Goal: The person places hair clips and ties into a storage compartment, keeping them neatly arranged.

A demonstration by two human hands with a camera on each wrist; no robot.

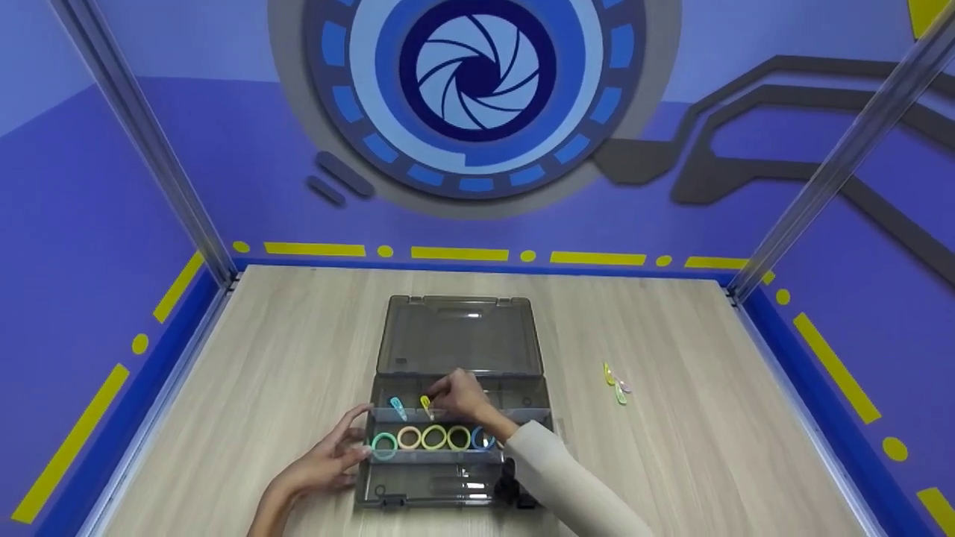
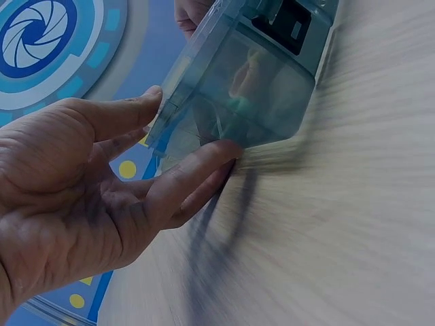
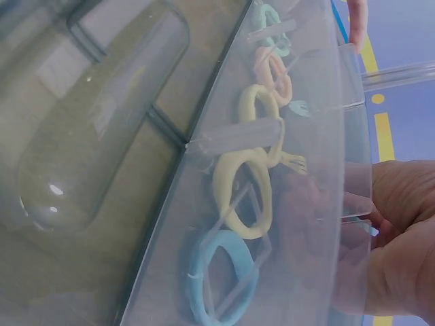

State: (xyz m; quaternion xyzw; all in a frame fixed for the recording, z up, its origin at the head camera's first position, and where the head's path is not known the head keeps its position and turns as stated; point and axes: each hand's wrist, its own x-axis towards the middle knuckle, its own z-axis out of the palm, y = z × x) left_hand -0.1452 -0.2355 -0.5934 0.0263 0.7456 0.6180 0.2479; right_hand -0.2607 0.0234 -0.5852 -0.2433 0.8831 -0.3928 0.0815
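Observation:
An opened grey see-through storage box holds a row of hair ties in its middle section, among them a green one and a blue one. Behind that row, a blue hair clip and a yellow hair clip lean against the divider. My right hand reaches into the back section, its curled fingers at the yellow clip; the clear wall blurs the fingertips in the right wrist view. At the box's left end, my left hand touches the side with its thumb and extended fingers.
The box lid lies folded back toward the rear wall. Several loose hair clips lie on the wooden table to the right. A dark object shows at the front right of the box, partly under my right sleeve.

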